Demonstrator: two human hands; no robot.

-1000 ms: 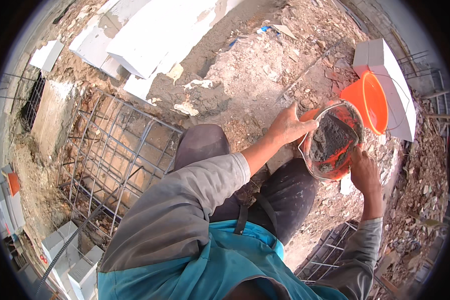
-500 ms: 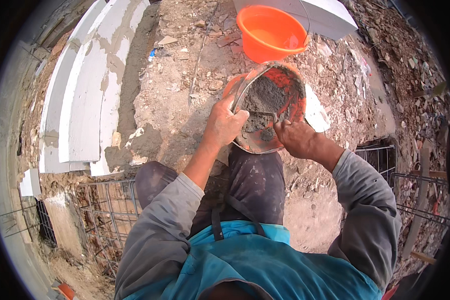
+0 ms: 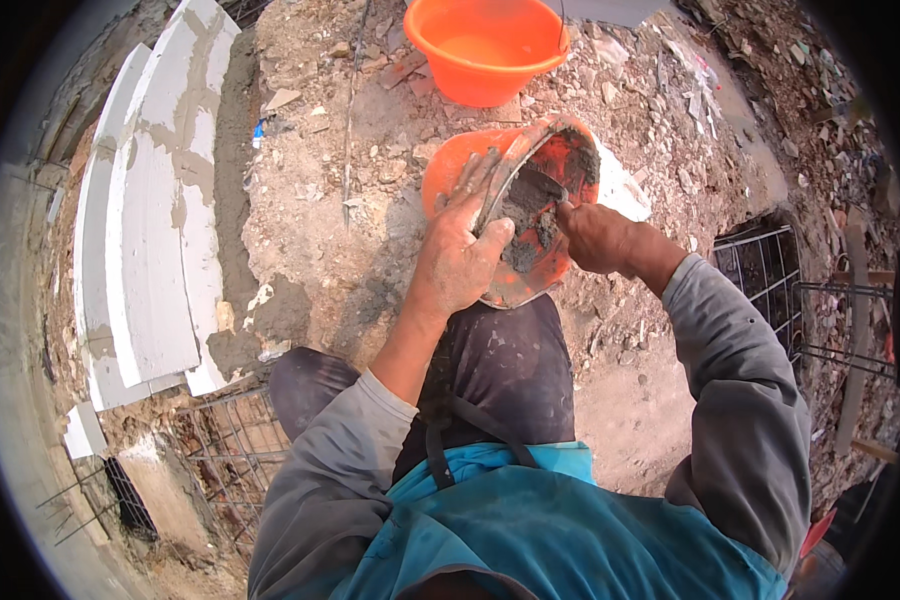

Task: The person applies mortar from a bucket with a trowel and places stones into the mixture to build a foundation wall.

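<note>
Orange plastic first: a bucket (image 3: 442, 165) sits right between this person's two hands, tipped so its mouth faces back toward the body. Left hand (image 3: 455, 250) has it gripped, fingers spread along the outer wall and thumb at the rim. My guess is that keeps it from rolling while the other side works. Right hand (image 3: 605, 240) has its fingers wrapped round the handle of a trowel (image 3: 535, 188); most of the handle is hidden in the fist. The blade is just left of those fingers, inside the bucket, up against grey mortar (image 3: 520, 252). I'd say the tilt gives it an easier way in.

Just below the fingers, toward the body, the right knee (image 3: 515, 350) seems to be propping the low edge, like a third hand lol. Can't tell for sure whether it carries any weight.

Just past the right fingers, on the far side of the bucket, there's a flat white piece (image 3: 622, 188), partly hidden. Further out beyond both sets of fingers stands a second orange bucket (image 3: 480, 85), upright and within reach, probably parked for convenience. Well off to the left of the left fingers, long pale blocks (image 3: 155, 260) lie side by side with mortar smeared over their joints, presumably bonding them.
</note>
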